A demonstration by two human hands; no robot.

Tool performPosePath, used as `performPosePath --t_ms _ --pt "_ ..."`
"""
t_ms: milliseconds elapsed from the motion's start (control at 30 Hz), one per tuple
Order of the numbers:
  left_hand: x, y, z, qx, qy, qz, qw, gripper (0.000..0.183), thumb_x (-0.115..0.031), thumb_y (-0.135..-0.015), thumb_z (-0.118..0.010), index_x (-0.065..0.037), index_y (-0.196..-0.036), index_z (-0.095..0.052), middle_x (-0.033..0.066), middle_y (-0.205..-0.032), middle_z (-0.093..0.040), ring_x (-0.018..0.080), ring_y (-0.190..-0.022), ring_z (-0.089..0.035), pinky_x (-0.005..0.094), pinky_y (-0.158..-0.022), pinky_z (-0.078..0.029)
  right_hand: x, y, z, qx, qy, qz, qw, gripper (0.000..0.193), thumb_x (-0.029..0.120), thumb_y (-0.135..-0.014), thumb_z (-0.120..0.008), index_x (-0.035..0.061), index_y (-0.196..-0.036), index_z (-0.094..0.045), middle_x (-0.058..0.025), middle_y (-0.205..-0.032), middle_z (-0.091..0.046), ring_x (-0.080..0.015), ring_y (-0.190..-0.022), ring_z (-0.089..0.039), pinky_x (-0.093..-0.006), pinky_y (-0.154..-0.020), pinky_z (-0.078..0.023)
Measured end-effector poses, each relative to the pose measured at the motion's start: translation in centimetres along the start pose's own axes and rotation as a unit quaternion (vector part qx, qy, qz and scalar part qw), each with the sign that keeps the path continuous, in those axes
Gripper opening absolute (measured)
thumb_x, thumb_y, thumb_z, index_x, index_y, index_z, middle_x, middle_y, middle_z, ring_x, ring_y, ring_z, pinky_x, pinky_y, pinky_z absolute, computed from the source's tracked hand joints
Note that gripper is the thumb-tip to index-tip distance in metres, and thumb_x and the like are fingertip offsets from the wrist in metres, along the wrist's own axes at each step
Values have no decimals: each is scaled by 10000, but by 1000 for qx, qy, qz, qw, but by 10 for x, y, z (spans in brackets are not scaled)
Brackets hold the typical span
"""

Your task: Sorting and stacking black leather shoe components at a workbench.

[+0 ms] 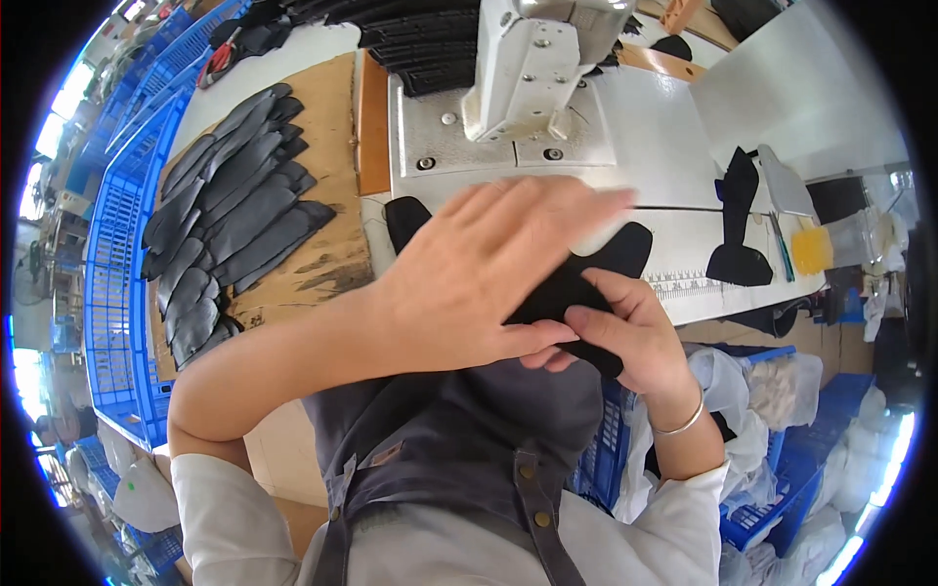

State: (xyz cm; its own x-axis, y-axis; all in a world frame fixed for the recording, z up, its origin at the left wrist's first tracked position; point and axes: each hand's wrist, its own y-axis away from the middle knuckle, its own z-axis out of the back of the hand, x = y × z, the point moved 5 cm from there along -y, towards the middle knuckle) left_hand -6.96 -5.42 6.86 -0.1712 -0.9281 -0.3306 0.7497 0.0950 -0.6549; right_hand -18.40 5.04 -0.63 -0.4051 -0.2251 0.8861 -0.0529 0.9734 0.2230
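A soft black cut piece (557, 297) with rounded lobes is in front of me at the table's near edge. My right hand (640, 337) pinches its near right part between thumb and fingers. Across the middle of the piece lies my left hand (489, 259), its fingers stretched out and slightly blurred, its thumb close to my right fingertips. Much of the piece is hidden under that hand. Just beyond my hands rises a white sewing machine (523, 83) on its metal bed.
Left, overlapping dark grey leaf-shaped pieces (239, 210) lie on a brown board (322, 127), beside a blue crate (122, 244). To the right are another black piece (738, 220), a measuring tape (679, 284) and a yellow-topped container (811, 251). Plastic bags (728, 376) sit below.
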Motion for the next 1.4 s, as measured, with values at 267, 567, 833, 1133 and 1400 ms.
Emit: performPosePath --t_ms 267,567,833,1133,1400 --pt "42 33 -12 313 209 345 860 256 -225 -856 -718 7 -819 -614 52 -617 -573 112 -585 -545 266 -563 -445 18 4 10 -101 294 -50 949 139 -24 -859 -633 -65 -988 -605 -53 -853 -632 -134 -710 -667 -240 -657 -558" --pt "40 51 -6 253 95 316 909 393 -316 -805 -755 6 -759 -534 126 -681 -535 255 -630 -530 348 -571 -410 21 -10 -3 -103 468 14 878 287 125 -760 -746 -35 -942 -591 -212 -771 -625 -361 -643 -613 -342 -580 -469" --pt "38 54 -10 256 129 328 900 401 -335 -786 -756 -9 -744 -527 146 -633 -539 342 -593 -542 397 -543 -406 18 -8 -1 -102 486 57 866 231 32 -747 -759 -3 -904 -592 -39 -670 -582 -70 -597 -478 -228 -556 -412" --pt "39 65 -19 224 94 296 924 395 -329 -766 -770 -16 -754 -529 135 -602 -542 342 -564 -554 400 -523 -410 17 -8 -4 -103 548 61 828 297 63 -709 -798 -2 -911 -590 -75 -711 -626 -118 -606 -526 -251 -595 -448" --pt "38 63 -20 238 82 283 926 378 -327 -765 -769 -20 -765 -550 129 -625 -582 345 -589 -584 405 -533 -430 16 -8 -4 -103 557 71 821 298 63 -705 -802 0 -899 -584 -84 -707 -624 -137 -597 -537 -265 -581 -447"
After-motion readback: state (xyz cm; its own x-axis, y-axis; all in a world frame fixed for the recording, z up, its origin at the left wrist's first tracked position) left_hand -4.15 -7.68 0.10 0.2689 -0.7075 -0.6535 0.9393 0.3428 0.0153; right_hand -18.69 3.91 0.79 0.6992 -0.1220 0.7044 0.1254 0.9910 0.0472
